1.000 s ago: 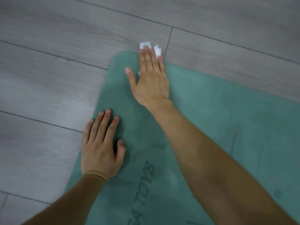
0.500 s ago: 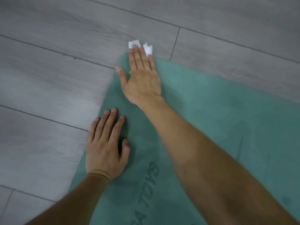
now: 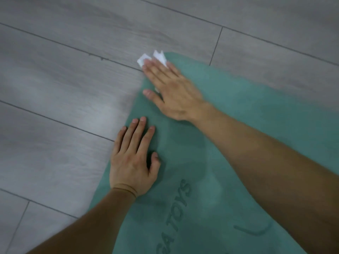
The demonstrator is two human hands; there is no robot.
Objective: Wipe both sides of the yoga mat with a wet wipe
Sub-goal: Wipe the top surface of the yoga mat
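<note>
Yoga mat (image 3: 229, 143): teal-green, matte, fine-grained surface with a soft foam look. It lies flat on the floor under both hands. One rounded corner sits just beyond the right fingertips.

Mat marking: embossed letters "GA TOYS" (image 3: 178, 213) are pressed into the mat, in the same colour as the surface. They run below and to the right of the left wrist. A curved embossed line (image 3: 255, 231) lies further right, under the right forearm.

Wet wipe (image 3: 152, 58): white, thin, crumpled sheet. It is pinned under the right fingers at the mat corner. Two pointed folds project past the fingertips, one over the floor and one over the mat edge. A small white scrap shows beside the right thumb base.

Right hand (image 3: 174, 90): flat, palm down, fingers straight and close together, thumb spread to the side. It presses the wet wipe onto the mat. The outline is slightly blurred.

Left hand (image 3: 133, 162): flat, palm down, fingers straight and slightly spread. It rests on the mat's side edge, nearer the body than the right hand, and holds nothing. The little finger lies at the mat's edge line.

Floor (image 3: 64, 88): grey wood-grain planks, smooth, with thin dark seams. It borders the mat to the left of and beyond both hands.
</note>
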